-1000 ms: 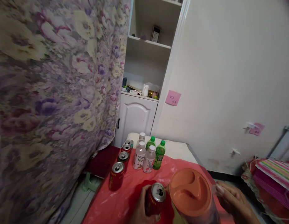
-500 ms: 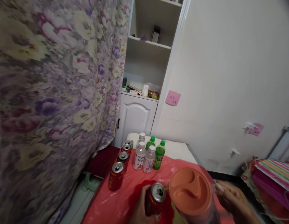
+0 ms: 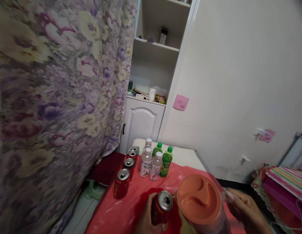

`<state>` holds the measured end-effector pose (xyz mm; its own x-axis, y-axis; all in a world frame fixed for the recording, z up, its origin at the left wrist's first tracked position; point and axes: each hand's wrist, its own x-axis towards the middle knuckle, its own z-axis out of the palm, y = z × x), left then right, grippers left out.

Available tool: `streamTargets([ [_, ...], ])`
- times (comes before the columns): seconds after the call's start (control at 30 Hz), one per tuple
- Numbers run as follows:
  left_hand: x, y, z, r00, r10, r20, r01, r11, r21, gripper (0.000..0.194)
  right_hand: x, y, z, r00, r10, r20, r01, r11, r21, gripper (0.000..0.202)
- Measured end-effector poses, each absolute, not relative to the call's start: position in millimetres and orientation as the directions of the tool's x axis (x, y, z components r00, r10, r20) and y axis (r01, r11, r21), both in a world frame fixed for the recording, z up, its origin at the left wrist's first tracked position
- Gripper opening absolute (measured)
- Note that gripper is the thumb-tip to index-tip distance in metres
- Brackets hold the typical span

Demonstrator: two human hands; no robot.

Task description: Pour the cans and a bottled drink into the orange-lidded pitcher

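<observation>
Largest in our view is the flowered curtain (image 3: pixel 55 97), hanging beyond our left hand (image 3: pixel 146 216) and off to its left; the pale wall (image 3: pixel 233 81) rises beyond our right hand (image 3: pixel 245 209). The white cabinet (image 3: pixel 144 120) stands farther off, past both hands. Under them spreads the red table cover (image 3: pixel 107 214), and between them sits the clear container (image 3: pixel 215 224) with its orange lid (image 3: pixel 197 200). Our right hand is just beside the container's right side, thumb and fingers drawn close together; we cannot tell whether they grip anything. Beyond our left hand stand two green bottles (image 3: pixel 166 162) and three white-capped bottles (image 3: pixel 145 164). Our left hand is wrapped around the opened red can (image 3: pixel 162 209), upright just left of the container, and four more cans (image 3: pixel 121 183) line up beyond that hand, to its left.
</observation>
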<state>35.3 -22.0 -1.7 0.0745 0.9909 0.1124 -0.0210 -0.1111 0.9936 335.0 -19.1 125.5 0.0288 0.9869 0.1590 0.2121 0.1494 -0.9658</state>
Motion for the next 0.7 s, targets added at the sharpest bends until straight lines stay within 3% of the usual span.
streamTargets([
  [0.47, 37.1, -13.7, -23.8, 0.038, 0.987, 0.155, -0.066, -0.152, 0.986, 0.073, 333.6, -19.5, 129.2, 0.031, 0.986, 0.166, 0.232, 0.154, -0.960, 0.058],
  [0.7, 36.8, -19.2, -7.2, 0.082, 0.991, 0.107, -0.045, -0.103, 0.994, 0.074, 333.9, -20.5, 131.1, 0.033, 0.986, 0.161, 0.228, 0.150, -0.962, 0.057],
])
